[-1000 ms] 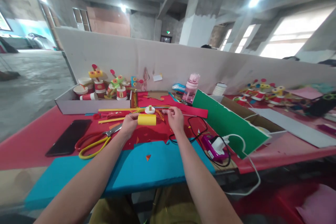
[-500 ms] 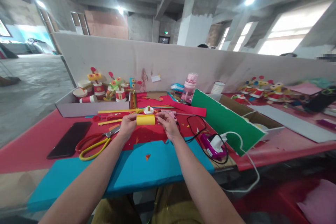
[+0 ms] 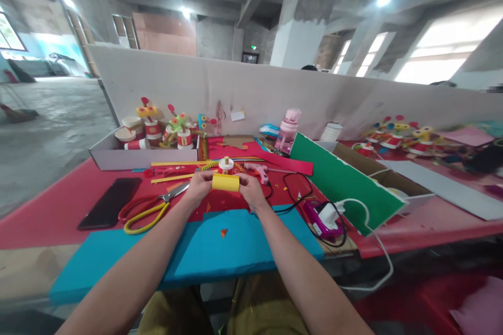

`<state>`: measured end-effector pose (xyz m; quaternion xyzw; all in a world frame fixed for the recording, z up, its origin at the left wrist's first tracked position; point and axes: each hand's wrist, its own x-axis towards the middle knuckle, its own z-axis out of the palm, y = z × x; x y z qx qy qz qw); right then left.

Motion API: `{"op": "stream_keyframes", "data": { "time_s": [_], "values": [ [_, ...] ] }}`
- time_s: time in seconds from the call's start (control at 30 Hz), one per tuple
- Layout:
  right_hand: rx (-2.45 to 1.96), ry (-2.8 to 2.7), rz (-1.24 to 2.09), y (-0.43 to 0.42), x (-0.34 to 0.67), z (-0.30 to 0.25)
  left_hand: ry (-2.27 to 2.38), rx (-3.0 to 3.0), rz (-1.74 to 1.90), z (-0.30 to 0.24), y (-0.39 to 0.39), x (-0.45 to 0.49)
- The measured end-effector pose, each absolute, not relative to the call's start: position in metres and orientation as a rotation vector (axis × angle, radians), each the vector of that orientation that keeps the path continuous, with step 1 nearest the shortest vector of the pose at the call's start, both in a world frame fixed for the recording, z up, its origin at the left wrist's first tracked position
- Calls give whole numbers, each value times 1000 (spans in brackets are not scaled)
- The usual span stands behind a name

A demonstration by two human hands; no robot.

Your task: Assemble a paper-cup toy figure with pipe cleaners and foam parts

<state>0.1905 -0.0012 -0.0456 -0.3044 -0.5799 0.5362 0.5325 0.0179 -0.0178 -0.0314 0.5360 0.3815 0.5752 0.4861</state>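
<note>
A short yellow paper tube (image 3: 225, 183) lies level between my two hands, just above the red tabletop. My left hand (image 3: 201, 185) pinches its left end, and my right hand (image 3: 251, 189) grips its right end. Directly behind the tube stands a paper cup (image 3: 226, 165) with a small striped piece on top and folded paper strips at its sides. A pink glue gun (image 3: 259, 171) lies behind my right hand. Scissors (image 3: 151, 209) with red and yellow handles rest left of my left hand, their blades pointing toward it.
At left are a black phone (image 3: 112, 203) and a white box (image 3: 143, 159) of paper-cup figures. Right of my hands stand a purple power strip (image 3: 320, 220) with cables and a green-sided box (image 3: 341, 183). A blue sheet (image 3: 220, 254) covers the front edge.
My right hand has closed in on the tube's right end, where a gap showed before. The cup behind the tube shows more fully, and the camera view has shifted slightly.
</note>
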Motion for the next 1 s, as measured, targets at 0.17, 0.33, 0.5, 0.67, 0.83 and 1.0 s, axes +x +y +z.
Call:
{"op": "stream_keyframes", "data": {
  "time_s": [0.17,0.33,0.5,0.67,0.83,1.0],
  "values": [
    [-759,-1312,1262,-5,188,-43,920,1333,1402,-30,-19,20],
    [-755,-1282,1224,-4,188,-44,882,1344,1367,-25,-22,22],
    [-783,-1312,1129,-2,189,-47,893,1337,1424,-26,-21,23],
    [-815,-1361,1078,-2,190,-47,940,1337,1486,-30,-18,21],
    [-810,-1377,1111,-3,190,-45,978,1333,1505,-29,-19,20],
    [-807,-1366,1096,-1,191,-46,988,1356,1515,-30,-19,20]
  ]
}}
